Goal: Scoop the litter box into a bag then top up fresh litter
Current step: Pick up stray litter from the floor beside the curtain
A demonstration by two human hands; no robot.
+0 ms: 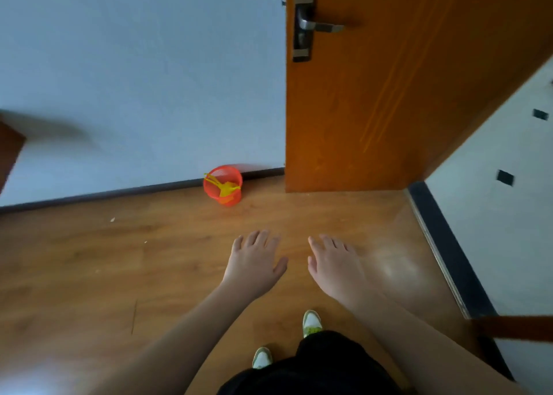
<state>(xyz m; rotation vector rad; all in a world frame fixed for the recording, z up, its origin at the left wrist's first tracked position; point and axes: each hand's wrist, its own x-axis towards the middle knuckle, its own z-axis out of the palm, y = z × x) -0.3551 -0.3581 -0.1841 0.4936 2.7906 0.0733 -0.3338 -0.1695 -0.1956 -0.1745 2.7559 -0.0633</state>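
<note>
Litter box, scoop, bag and fresh litter — none of them appears anywhere in this view, so where the task's own things sit cannot be told from here. Nothing of the job shows as done; judging by that, the whole of it lies ahead: finding the box, scooping into a bag, then topping up.

Both hands are held out in front at about waist height, palms down, carrying nothing. The bare left hand [254,263] has its fingers spread and relaxed, and the bare right hand [333,264] is the same, fingers loosely extended, the two hands near each other but apart. Below them are the person's white-and-green shoes [312,322] on the brown wood-pattern laminate floor [119,275].

Further out, a small orange mesh plastic wastebasket [223,185] stands against the dark skirting at the foot of the pale blue-grey wall [134,65], with something yellow inside it that I cannot identify — it may be rubbish or a tool. To its right an orange-brown wooden door [389,95] with a metal lever handle [321,26] stands open, and beyond the threshold lies a white tiled floor with small black insets [508,155]
</note>
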